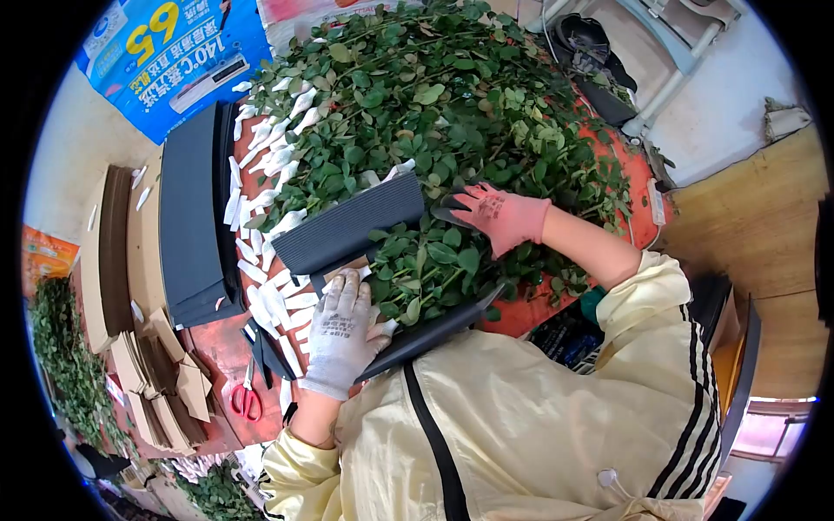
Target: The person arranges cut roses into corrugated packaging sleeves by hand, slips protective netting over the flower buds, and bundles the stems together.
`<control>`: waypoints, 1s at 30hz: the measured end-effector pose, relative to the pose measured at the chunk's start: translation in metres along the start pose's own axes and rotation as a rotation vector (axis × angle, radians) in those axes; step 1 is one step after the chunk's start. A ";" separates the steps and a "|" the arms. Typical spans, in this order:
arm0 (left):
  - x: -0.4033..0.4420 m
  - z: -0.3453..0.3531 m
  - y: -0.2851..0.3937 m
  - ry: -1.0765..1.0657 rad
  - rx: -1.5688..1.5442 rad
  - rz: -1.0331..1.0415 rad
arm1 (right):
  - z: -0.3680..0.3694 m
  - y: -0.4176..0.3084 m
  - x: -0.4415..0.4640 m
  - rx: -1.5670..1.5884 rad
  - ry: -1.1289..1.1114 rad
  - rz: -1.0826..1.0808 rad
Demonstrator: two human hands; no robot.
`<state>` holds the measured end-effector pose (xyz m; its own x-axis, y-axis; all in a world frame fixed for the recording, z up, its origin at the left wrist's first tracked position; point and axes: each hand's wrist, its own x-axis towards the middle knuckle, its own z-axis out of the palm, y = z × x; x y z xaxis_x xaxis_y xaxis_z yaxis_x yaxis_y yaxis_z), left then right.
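A: Start with the hands. How many?

B: Two, both gloved. The left grip, in pale grey, has its fingers stretched side by side, thumb apart, over a small cardboard piece. Whether it is clamped on that, I can't tell. The right grip, in pink with dark fingertips, reaches over leaves near one end of a ridged black sheet. I can't tell if it pinches anything.

A: And the stems?

B: One leafy bunch lies between that sheet and a dark strip along the jacket. I can't tell whether the strip is the same sheet's far side.

A: Count the rest.

B: One big heap of leafy stems beyond. White wrappers overlap too much to count. One pair of red-handled scissors, one stack of black sheets, and loose cardboard pieces, overlapping, near a tall cardboard stack.

A: The surface and room?

B: The surface is red. One blue printed panel stands behind it; to the right are white metal legs, a pale wall and brown wood panelling.
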<state>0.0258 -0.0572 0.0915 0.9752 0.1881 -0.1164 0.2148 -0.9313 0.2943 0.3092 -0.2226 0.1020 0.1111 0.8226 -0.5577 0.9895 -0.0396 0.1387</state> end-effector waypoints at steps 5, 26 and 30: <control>0.000 0.001 0.000 -0.034 -0.007 -0.026 | -0.023 0.001 -0.022 0.065 0.080 -0.022; 0.001 -0.001 0.002 -0.022 -0.026 -0.036 | 0.002 -0.021 0.013 -0.221 0.310 -0.134; -0.002 0.003 0.001 0.017 0.019 -0.015 | -0.006 -0.016 0.010 -0.195 0.309 -0.133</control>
<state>0.0239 -0.0590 0.0895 0.9727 0.2073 -0.1045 0.2286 -0.9341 0.2742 0.2942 -0.2100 0.0994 -0.0790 0.9465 -0.3128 0.9540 0.1628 0.2518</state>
